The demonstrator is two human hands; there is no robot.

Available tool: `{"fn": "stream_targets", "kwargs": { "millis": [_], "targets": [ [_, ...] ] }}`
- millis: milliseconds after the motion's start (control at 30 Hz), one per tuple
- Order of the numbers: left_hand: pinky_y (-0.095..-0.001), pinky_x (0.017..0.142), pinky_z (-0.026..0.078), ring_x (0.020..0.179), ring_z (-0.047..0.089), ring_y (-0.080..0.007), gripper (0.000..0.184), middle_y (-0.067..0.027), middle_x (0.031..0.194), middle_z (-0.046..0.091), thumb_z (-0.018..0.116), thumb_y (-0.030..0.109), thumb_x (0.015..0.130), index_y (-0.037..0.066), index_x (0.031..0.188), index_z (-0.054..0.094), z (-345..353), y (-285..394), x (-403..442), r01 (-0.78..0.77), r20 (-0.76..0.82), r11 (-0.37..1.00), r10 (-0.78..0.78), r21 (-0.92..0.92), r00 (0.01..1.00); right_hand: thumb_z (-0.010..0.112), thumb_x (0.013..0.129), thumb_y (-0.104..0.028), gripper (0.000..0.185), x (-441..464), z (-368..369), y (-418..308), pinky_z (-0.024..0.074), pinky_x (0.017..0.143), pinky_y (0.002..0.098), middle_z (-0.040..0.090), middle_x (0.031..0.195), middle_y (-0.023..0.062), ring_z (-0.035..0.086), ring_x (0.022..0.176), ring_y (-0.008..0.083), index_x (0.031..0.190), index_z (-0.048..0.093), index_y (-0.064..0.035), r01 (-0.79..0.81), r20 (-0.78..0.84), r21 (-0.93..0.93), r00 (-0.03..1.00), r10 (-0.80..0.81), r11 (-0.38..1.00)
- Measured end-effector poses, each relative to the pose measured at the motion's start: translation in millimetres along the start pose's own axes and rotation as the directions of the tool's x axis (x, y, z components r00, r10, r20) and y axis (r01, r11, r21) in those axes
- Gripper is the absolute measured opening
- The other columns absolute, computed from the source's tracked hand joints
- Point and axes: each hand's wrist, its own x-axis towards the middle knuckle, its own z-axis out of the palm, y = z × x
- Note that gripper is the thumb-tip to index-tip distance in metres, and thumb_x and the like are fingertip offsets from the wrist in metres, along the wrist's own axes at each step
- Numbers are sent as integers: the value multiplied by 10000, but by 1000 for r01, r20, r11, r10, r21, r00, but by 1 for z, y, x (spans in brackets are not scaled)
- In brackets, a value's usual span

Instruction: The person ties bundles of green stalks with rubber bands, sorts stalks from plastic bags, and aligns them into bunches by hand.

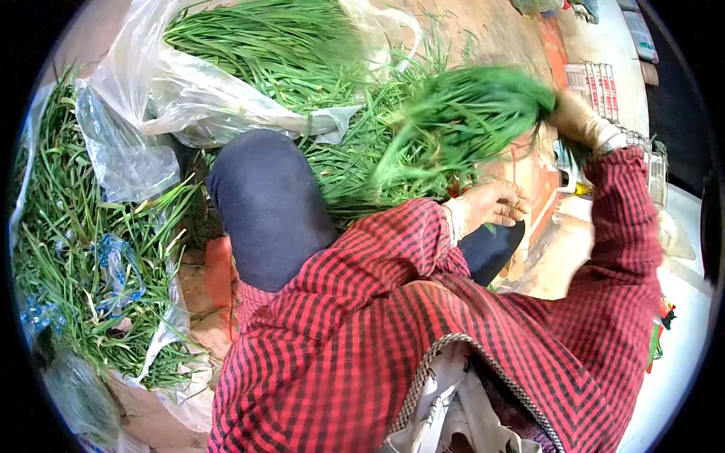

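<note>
My right hand [578, 121], in a pale glove, is raised at the right and closed around the end of a bunch of chives [483, 106]. The long green leaves fan out leftward and are blurred by motion. Below the bunch is my left hand [491, 206], also gloved, its fingers loosely stretched to the right and nothing visible held in them. A loose heap of chives [351, 174] lies beyond my dark-trousered knee [272, 204], partly under the raised bunch.
More chives [264, 38] fill a clear plastic bag [219, 98] at the back. On the left, a large pile of leaves [75, 204] lies on plastic sheeting, with blue plastic scraps [117, 272] among it. Red-and-white packages [600, 89] stand at the right.
</note>
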Motion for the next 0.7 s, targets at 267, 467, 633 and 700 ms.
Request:
{"fn": "stream_targets", "kwargs": {
  "millis": [267,467,633,700],
  "targets": [
    [-474,968,463,1210,510,-346,744,-206,1207,560,602,543,849,-41,1284,455,-5,-15,13,6,345,967,86,-255,935,754,758,-122,413,-42,-12,-44,496,792,293,703,962,104,609,831,116,1115,611,30,-153,75,62,986,149,986],
    [-541,1015,397,1212,477,-353,827,-163,1259,521,611,626,798,16,1317,408,6,19,3,-189,25,891,218,-413,976,681,733,-161,439,-95,56,-88,516,742,429,659,885,219,651,841,370,1119,535,-11,-142,-211,-78,970,123,987],
    [-438,961,440,979,605,-275,324,-107,1016,660,569,338,915,65,1086,603,-18,-3,7,-275,-241,886,194,-373,951,602,737,-115,441,-117,168,-123,518,640,464,633,935,242,645,732,382,1124,443,24,4,-458,-162,886,-79,987],
    [-378,914,465,928,614,-263,250,-105,986,666,521,202,872,52,1041,625,-40,-18,4,-239,-306,909,133,-341,943,627,784,-225,613,-124,182,-130,527,667,433,637,969,245,657,747,372,1287,396,36,43,-477,-27,878,-51,999]
  ]
}}
